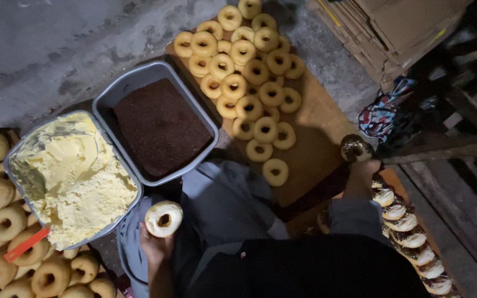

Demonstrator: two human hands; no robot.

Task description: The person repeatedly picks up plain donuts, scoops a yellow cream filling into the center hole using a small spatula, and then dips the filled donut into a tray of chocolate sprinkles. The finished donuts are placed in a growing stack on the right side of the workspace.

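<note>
While frosting and dipping, two doughnuts in hand.

Left hand gripping a cream-topped doughnut beside the tub of yellow cream; right hand closed on a sprinkle-coated doughnut above the row of finished doughnuts. Likely to smear or drop: wet topping, loose grip, crowded board, tray of chocolate sprinkles close by.
</note>
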